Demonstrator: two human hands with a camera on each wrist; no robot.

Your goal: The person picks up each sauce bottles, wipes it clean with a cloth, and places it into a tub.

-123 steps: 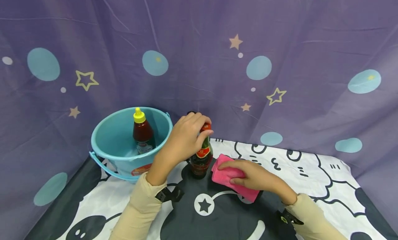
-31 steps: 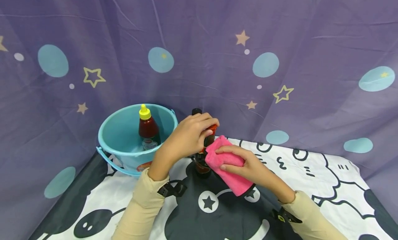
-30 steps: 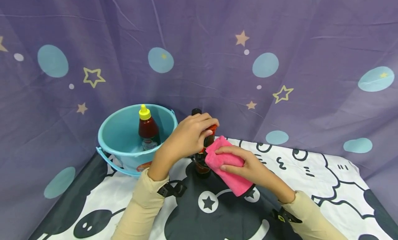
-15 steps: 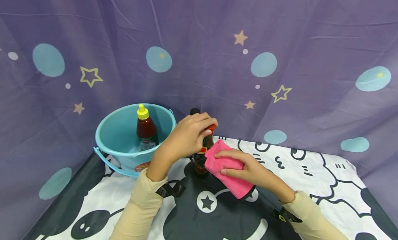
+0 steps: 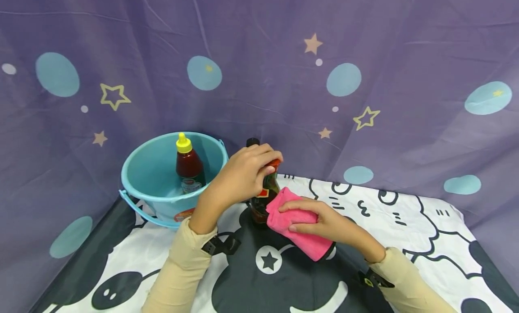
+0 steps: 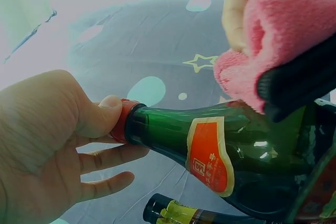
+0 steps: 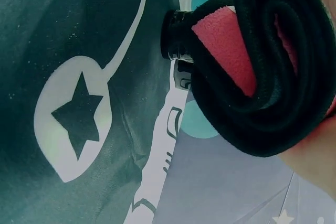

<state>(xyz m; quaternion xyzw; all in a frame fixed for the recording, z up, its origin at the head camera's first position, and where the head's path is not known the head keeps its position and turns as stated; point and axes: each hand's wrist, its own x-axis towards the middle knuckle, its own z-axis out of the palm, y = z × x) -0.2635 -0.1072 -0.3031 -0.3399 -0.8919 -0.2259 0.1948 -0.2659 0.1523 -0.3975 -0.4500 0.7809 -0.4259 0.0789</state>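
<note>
My left hand [image 5: 241, 175] pinches the red cap [image 6: 125, 121] of a green glass sauce bottle [image 6: 236, 150] between thumb and fingers. In the head view this bottle stands upright on the cloth-covered surface, an orange-red label on its neck. My right hand [image 5: 324, 220] grips a folded cloth [image 5: 296, 223], pink on one side and black on the other. The cloth's upper left part lies against or just in front of the bottle's right side; contact is hard to tell. In the right wrist view the rolled cloth [image 7: 262, 72] hides most of the bottle, leaving its dark base [image 7: 176, 35] visible.
A light blue bucket [image 5: 138, 182] stands to the left, holding a brown-red squeeze bottle [image 5: 189, 164] with a yellow cap. Behind my left hand rises another bottle with a black cap [image 5: 252, 142]. A purple curtain [image 5: 267, 56] hangs along the back.
Since the earliest frame, the cloth in my right hand has moved left and up to the bottle. Over the last second it has slid slightly downward. My left hand keeps hold of the cap.
</note>
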